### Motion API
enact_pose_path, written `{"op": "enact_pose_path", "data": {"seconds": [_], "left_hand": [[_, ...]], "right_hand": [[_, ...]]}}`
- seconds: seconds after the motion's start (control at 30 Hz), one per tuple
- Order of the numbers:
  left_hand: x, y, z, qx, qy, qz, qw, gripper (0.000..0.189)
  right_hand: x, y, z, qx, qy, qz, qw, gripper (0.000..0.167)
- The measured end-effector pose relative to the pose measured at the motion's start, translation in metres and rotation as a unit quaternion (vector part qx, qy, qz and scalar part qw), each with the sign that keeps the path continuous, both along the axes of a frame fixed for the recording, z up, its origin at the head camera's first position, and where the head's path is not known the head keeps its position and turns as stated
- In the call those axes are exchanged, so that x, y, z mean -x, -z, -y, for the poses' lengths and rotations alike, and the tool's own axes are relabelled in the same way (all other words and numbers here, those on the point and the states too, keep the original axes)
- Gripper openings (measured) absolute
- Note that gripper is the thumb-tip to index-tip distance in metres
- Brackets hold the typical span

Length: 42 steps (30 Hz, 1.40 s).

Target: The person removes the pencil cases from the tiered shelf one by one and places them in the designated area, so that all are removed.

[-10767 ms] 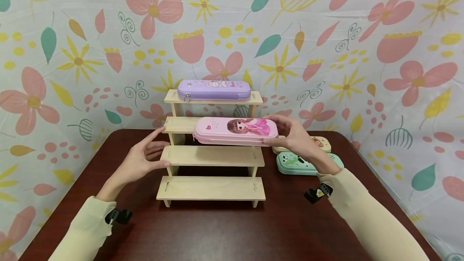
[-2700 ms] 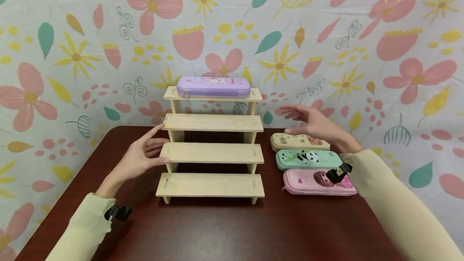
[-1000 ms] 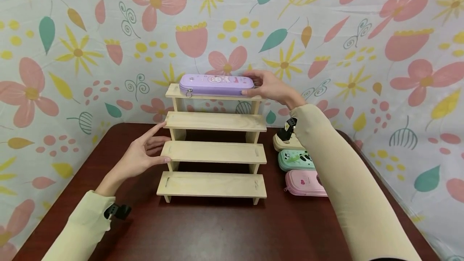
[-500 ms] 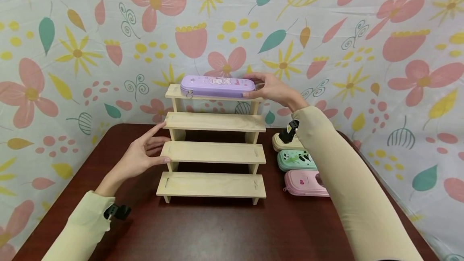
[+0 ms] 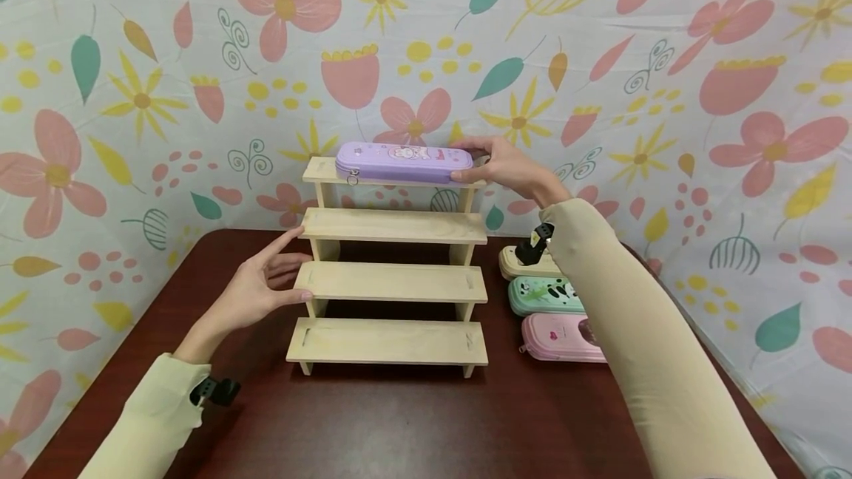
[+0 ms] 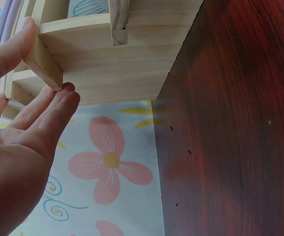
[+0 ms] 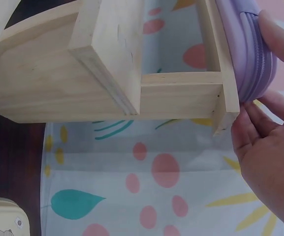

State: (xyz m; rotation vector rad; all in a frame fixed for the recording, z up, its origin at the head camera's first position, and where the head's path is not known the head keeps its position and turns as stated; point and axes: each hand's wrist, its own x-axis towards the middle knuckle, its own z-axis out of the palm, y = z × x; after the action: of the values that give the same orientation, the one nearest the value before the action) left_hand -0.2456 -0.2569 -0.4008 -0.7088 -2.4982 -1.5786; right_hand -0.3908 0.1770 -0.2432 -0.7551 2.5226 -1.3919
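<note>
A light wooden four-tier display stand [image 5: 393, 279] stands on the dark table. My left hand [image 5: 249, 294] grips its left side, and in the left wrist view the thumb and fingers [image 6: 63, 105] lie on either side of a shelf end. On the top tier is a purple pencil case [image 5: 402, 162] with a zipper and a cartoon print. My right hand [image 5: 502, 162] pinches its right end, thumb in front and fingers behind. In the right wrist view the purple pencil case [image 7: 252, 54] shows at the top tier's edge, beside the right hand [image 7: 274, 142].
To the stand's right lie a cream pencil case [image 5: 512, 263], a green panda pencil case [image 5: 542, 294] and a pink pencil case [image 5: 559, 337], partly hidden by the right sleeve [image 5: 639, 331]. A floral cloth [image 5: 413, 35] hangs close behind the stand.
Earlier the right hand held the pink pencil case at the stand; now that case lies on the table. Since then the right hand has taken the purple case's end, shifting it slightly right.
</note>
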Motion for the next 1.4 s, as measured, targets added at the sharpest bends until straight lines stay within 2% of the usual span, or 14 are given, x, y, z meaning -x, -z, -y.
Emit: {"op": "enact_pose_path", "data": {"seconds": [0.2, 0.43, 0.7, 1.07, 1.4], "left_hand": [[0.001, 0.0, 0.0, 0.001, 0.002, -0.003, 1.0, 0.104], [0.0, 0.0, 0.001, 0.0, 0.002, -0.005, 1.0, 0.104], [0.0, -0.001, 0.001, -0.002, 0.002, -0.004, 1.0, 0.104], [0.001, 0.0, 0.001, 0.001, 0.0, -0.001, 1.0, 0.104], [0.001, 0.0, 0.002, 0.0, 0.001, -0.002, 1.0, 0.104]], "right_hand": [[0.0, 0.002, -0.001, 0.003, 0.003, 0.007, 1.0, 0.066], [0.001, 0.005, 0.0, 0.006, 0.012, -0.015, 0.9998, 0.063], [-0.004, 0.005, 0.003, 0.043, 0.021, -0.021, 0.9986, 0.067], [-0.01, 0.009, 0.005, 0.1, 0.009, -0.022, 0.9947, 0.067], [-0.016, 0.013, 0.005, 0.124, 0.008, -0.025, 0.9919, 0.066]]}}
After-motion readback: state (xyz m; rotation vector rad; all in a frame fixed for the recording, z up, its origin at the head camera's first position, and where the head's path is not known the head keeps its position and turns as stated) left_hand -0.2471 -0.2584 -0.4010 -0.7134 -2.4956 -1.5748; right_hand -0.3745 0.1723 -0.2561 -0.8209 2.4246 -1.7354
